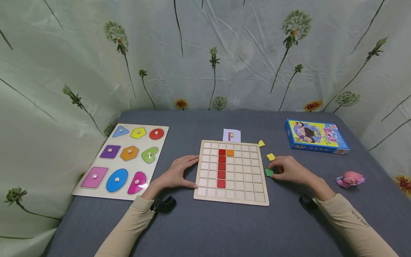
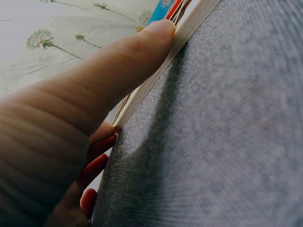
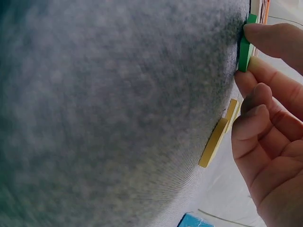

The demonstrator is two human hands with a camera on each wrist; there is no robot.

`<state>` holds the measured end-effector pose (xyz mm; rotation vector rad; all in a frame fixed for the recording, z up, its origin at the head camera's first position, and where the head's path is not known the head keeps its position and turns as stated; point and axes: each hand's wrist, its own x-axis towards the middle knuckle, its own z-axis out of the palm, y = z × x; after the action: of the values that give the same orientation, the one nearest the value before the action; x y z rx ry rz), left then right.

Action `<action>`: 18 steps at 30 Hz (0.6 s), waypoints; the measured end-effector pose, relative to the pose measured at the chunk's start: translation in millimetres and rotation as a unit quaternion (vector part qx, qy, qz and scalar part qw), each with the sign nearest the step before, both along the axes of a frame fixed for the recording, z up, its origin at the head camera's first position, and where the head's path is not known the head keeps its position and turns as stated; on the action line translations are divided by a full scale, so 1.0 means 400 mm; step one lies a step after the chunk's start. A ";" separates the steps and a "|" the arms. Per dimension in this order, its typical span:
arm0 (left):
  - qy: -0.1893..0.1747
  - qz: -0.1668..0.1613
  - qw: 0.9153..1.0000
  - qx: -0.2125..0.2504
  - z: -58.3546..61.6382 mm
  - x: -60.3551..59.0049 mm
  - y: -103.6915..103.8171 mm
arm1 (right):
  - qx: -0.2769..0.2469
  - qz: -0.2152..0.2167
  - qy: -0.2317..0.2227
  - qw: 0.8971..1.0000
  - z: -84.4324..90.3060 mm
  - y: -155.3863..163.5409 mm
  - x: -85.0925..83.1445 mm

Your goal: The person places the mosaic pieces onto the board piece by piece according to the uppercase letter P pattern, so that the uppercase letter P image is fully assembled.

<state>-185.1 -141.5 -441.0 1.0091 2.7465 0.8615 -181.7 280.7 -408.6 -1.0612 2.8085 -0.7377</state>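
Note:
A wooden grid board lies flat on the table, with several red tiles in one column and an orange tile beside the topmost red one. My left hand rests at the board's left edge, thumb and fingers spread and touching its side. To the right of the board, my right hand pinches a green tile between thumb and forefinger, low over the cloth. Two yellow tiles lie behind it: a nearer yellow tile and a farther yellow tile.
Behind the board lies a small pattern card. A shape puzzle board with knobbed pieces is at left. At right are a blue box and a pink figurine. A flowered curtain hangs behind the table.

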 end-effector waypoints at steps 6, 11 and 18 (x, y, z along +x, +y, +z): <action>-0.006 0.001 1.000 -0.006 0.001 -0.001 0.000 | -0.006 -0.008 0.021 1.000 -0.003 0.001 0.003; -0.008 0.002 1.000 -0.008 0.002 -0.001 0.001 | -0.011 -0.017 0.024 0.999 -0.003 0.002 0.004; -0.001 0.000 1.000 -0.004 0.000 -0.001 0.000 | -0.023 -0.028 0.023 0.999 -0.003 -0.005 0.002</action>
<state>-185.6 -141.4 -440.8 1.0062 2.7468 0.8501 -181.1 278.8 -409.9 -1.0229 2.8850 -0.7981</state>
